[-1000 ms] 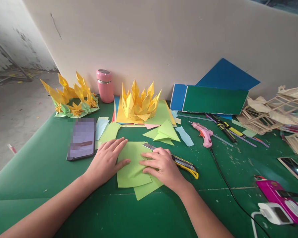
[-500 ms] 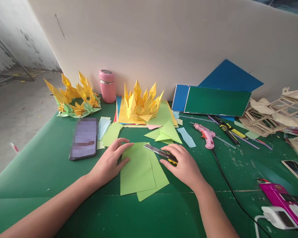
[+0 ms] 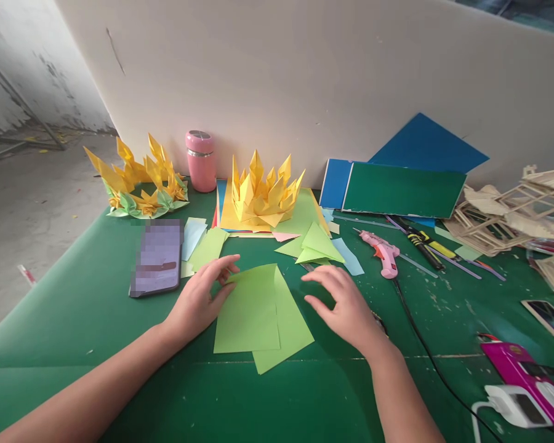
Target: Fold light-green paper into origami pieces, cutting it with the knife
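Note:
My left hand [image 3: 203,298] is at the upper left edge of a light green paper sheet [image 3: 249,317], thumb over the paper and fingers curled around its edge. That sheet overlaps a second green sheet [image 3: 293,335] lying tilted on the table. To the right, my right hand [image 3: 341,304] hovers with thumb and fingers apart and nothing between them. Under it lies the utility knife, mostly hidden; the blade [image 3: 308,267] shows past the fingertips and the dark handle end [image 3: 379,321] beside the wrist. Folded green paper pieces [image 3: 317,246] lie just beyond this hand.
Beyond stand a yellow paper crown [image 3: 265,200], a second crown with green leaves [image 3: 141,184] and a pink flask [image 3: 201,166]. A phone [image 3: 159,258] lies left. At right are a pink glue gun [image 3: 382,252] with its cord, coloured boards [image 3: 404,187] and a wooden stick model [image 3: 493,215].
My right hand has let go of the utility knife, which now lies under it. The upper green sheet has shifted left with my left hand, uncovering more of the lower one.

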